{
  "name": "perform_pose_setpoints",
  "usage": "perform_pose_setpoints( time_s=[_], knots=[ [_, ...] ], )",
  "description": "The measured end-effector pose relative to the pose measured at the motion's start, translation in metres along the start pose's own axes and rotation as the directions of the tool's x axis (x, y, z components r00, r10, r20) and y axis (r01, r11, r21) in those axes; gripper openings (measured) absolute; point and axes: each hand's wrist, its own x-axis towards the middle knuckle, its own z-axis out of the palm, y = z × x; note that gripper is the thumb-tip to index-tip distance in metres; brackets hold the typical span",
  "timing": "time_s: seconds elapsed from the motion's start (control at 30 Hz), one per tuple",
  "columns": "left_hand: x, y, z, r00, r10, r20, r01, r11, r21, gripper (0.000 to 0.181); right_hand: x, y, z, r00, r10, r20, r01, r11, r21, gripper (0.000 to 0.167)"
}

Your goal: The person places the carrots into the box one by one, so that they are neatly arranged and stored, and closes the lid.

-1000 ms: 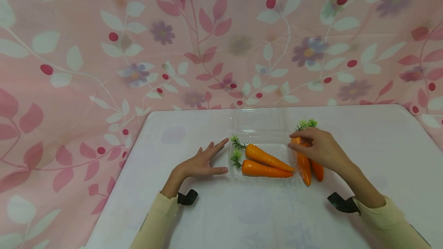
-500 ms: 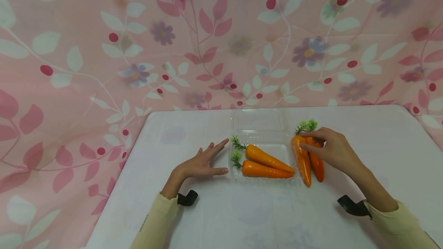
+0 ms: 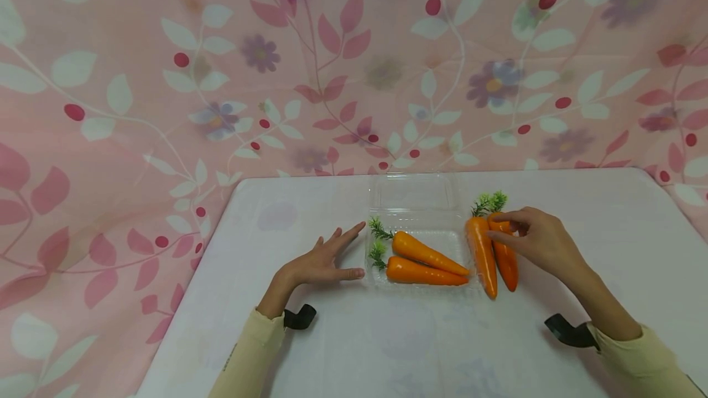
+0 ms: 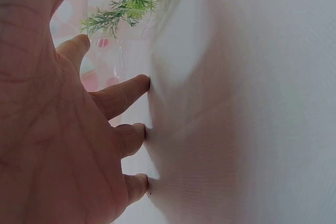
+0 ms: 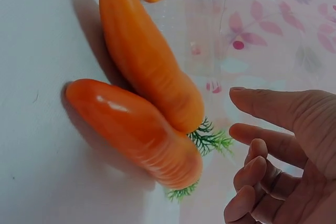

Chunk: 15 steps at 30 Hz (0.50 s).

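Observation:
A clear plastic clamshell box (image 3: 450, 239) lies with its lid laid back. Inside are two orange carrots, an upper one (image 3: 423, 250) and a lower one (image 3: 423, 270), green tops to the left. My left hand (image 3: 321, 263) rests with spread fingers at the box's left side, fingertips on the table in the left wrist view. Two more carrots lie just right of the box, a left one (image 3: 483, 257) and a right one (image 3: 505, 263). My right hand (image 3: 542, 241) hovers by the right carrot's top, thumb and index finger apart; the right wrist view shows a gap to both carrots (image 5: 136, 129).
A white cloth covers the table (image 3: 381, 343). Behind it hangs a pink floral curtain (image 3: 354, 66). Black camera mounts sit on the left wrist (image 3: 300, 316) and right wrist (image 3: 570, 331).
My right hand has moved right, from over the left loose carrot to the right one, uncovering the left carrot. The left hand and the boxed carrots stay still.

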Motion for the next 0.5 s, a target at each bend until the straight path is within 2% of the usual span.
perform_pose_setpoints(
  time_s=[0.27,0.5],
  knots=[
    [0.0,-0.001,0.001,1.0,0.002,-0.003,-0.002,1.0,-0.01,0.096,0.001,0.007,0.0,0.997,0.072,0.024,-0.072,0.997,-0.013,0.048],
    [0.0,-0.002,0.001,1.0,0.003,-0.006,-0.003,1.0,-0.015,0.096,0.002,0.015,0.003,0.995,0.098,0.016,-0.098,0.995,-0.016,0.045]
  ],
)
